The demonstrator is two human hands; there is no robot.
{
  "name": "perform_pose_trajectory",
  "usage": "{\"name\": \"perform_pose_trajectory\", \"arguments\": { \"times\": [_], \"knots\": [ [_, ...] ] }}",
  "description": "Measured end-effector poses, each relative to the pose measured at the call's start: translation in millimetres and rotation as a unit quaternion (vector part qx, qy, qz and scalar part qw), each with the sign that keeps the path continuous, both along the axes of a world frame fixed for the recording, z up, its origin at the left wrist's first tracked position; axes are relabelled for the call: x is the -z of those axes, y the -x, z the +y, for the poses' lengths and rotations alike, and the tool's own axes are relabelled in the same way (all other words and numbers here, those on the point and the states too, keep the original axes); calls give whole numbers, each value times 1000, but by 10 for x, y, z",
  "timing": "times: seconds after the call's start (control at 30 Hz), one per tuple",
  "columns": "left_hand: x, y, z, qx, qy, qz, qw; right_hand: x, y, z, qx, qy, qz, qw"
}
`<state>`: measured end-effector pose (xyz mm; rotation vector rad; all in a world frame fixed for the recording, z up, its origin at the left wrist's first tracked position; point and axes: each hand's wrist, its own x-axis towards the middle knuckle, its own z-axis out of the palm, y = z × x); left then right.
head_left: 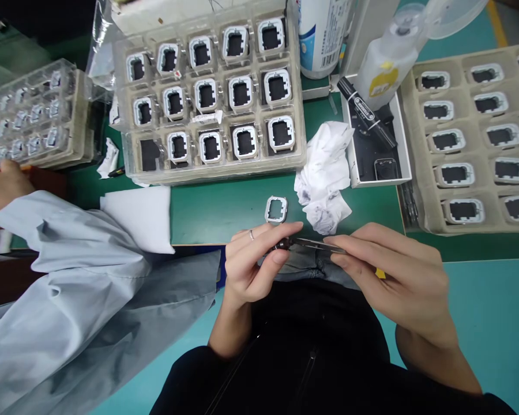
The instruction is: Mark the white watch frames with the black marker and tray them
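Note:
In front of my body, my left hand is closed on the dark end of a slim metal tool; its exact kind is hard to make out. At the tool's right end, my right hand pinches the thin metal between thumb and fingers. Just beyond my left fingers, a single white-and-grey square frame with rounded corners lies on the green bench mat. Crumpled white tissue with dark smudges sits beyond the tool.
Similar frames fill a clear tray ahead, a right tray and a left tray. A white box holds a black marker beside bottles. A co-worker's grey sleeve reaches in at left, near a folded white cloth.

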<state>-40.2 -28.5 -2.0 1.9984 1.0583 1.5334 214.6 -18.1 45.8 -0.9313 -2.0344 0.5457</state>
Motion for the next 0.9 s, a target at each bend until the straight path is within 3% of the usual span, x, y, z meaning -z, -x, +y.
{"name": "perform_pose_trajectory", "arguments": {
  "times": [0.4, 0.9],
  "knots": [
    [-98, 1, 40, 28, -21, -4, 999, -35, -18, 8, -24, -7, -28, 999],
    [-97, 2, -31, 23, 24, 1, 999, -7, -17, -52, -1, -2, -26, 1000]
  ]
}}
